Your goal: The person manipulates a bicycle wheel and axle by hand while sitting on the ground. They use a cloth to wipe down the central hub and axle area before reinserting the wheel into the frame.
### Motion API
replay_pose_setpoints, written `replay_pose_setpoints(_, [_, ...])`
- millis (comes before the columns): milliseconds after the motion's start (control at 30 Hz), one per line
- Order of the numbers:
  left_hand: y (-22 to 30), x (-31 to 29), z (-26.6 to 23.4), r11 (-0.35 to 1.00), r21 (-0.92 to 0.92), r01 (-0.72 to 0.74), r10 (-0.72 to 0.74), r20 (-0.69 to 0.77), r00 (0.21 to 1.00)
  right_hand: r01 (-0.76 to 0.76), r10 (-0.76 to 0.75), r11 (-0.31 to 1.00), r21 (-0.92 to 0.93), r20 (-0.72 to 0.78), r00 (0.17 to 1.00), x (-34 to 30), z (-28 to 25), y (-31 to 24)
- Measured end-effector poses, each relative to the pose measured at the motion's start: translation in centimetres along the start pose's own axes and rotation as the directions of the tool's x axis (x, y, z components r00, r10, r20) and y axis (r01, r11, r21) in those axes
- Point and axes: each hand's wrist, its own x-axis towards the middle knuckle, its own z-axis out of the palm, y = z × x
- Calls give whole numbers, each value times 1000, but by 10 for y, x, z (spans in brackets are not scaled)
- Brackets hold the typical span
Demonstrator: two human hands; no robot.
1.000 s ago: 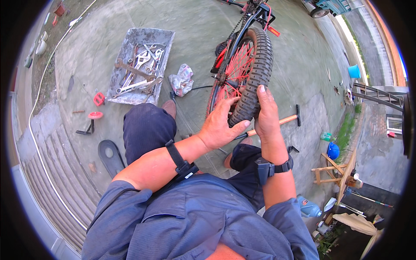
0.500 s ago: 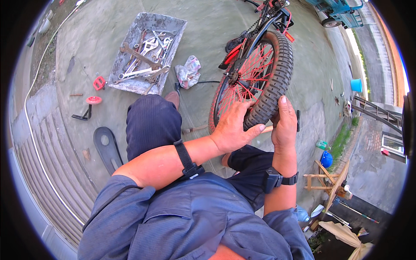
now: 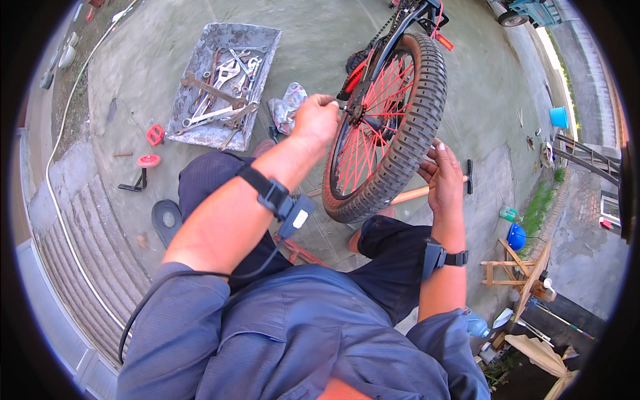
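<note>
A bicycle wheel (image 3: 401, 156) with red spokes and a black knobbly tyre stands tilted in front of me, still fixed in the bike frame (image 3: 385, 59). My left hand (image 3: 316, 122) is closed at the near end of the hub (image 3: 355, 112), thumb and forefinger drawn together; whatever they grip is too small to make out. Beside the tyre's right side is my right hand (image 3: 443, 175), its fingers bent loosely and apart, holding nothing. Behind it a hammer with a wooden handle (image 3: 412, 194) lies on the ground, partly covered by the wheel.
A grey metal tray (image 3: 175, 128) of wrenches lies ahead on the left, near a crumpled plastic bag (image 3: 285, 113). Further left are a red pedal (image 3: 155, 135) and a crank arm with a red disc (image 3: 148, 161). A blue helmet (image 3: 517, 237) and wooden frame (image 3: 513, 273) are at right.
My left hand has left the tyre and moved up and left to the hub, closing there. My right hand has dropped slightly off the tyre. The wheel appears a little lower.
</note>
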Motion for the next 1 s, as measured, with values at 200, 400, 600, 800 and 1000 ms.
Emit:
replay_pose_setpoints(200, [-30,63,-12,735,656,-172,58,191,980,-124,149,959,-254,82,985,55,-36,45])
replay_pose_setpoints(400, [-26,81,-3,876,476,77,-185,185,965,-238,267,960,-149,214,940,97,-35,105])
replay_pose_setpoints(600, [-28,94,-4,871,471,139,-276,236,932,-307,313,950,-64,240,919,102,-6,100])
replay_pose_setpoints(800, [-56,124,-29,934,313,174,-280,337,899,-327,331,943,-58,242,912,113,1,103])
replay_pose_setpoints(1000, [-32,87,-10,933,358,23,-166,374,912,-253,295,942,-220,187,937,115,3,102])
